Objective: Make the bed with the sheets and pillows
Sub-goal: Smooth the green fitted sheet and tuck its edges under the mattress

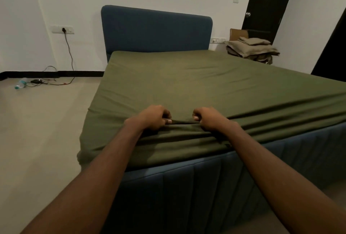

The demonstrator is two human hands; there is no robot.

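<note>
An olive green sheet point(187, 84) covers the mattress of a bed with a blue headboard point(155, 29) and blue padded base point(206, 187). At the foot end, my left hand point(153, 116) and my right hand point(207, 118) each grip a bunched fold of the sheet, a short span apart, with a ridge of cloth pulled taut between them. Long creases run from the fold toward the right edge. A stack of folded beige linens point(250, 48) sits on a chair beyond the bed's far right corner. No pillows are visible on the bed.
A dark door point(267, 3) stands behind the chair at the back right. On the floor at left lie a plastic bottle point(20, 84) and a charger with cables point(45, 81) running up to a wall socket point(63, 29). Beige floor runs along the bed's left side.
</note>
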